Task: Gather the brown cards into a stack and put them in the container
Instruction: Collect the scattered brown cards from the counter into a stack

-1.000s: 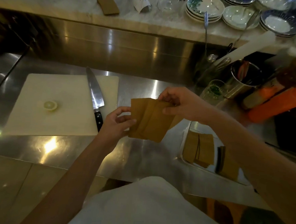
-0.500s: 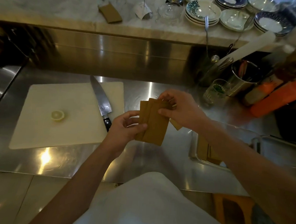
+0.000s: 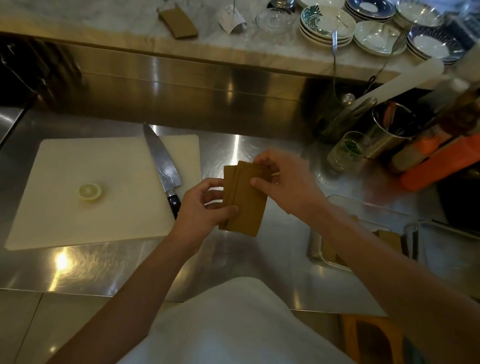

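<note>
The fanned brown cards (image 3: 244, 199) have closed into a tighter, more upright stack.

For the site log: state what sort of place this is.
Likely a restaurant or bar prep station: a stainless steel counter, a chef's knife on a cutting board, and stacked plates on the marble ledge.

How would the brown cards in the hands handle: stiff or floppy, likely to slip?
The brown cards look fairly stiff: they stay flat, held only at the edges by the left hand and right hand. They are probably light. Their offset edges suggest they slide apart easily.
</note>
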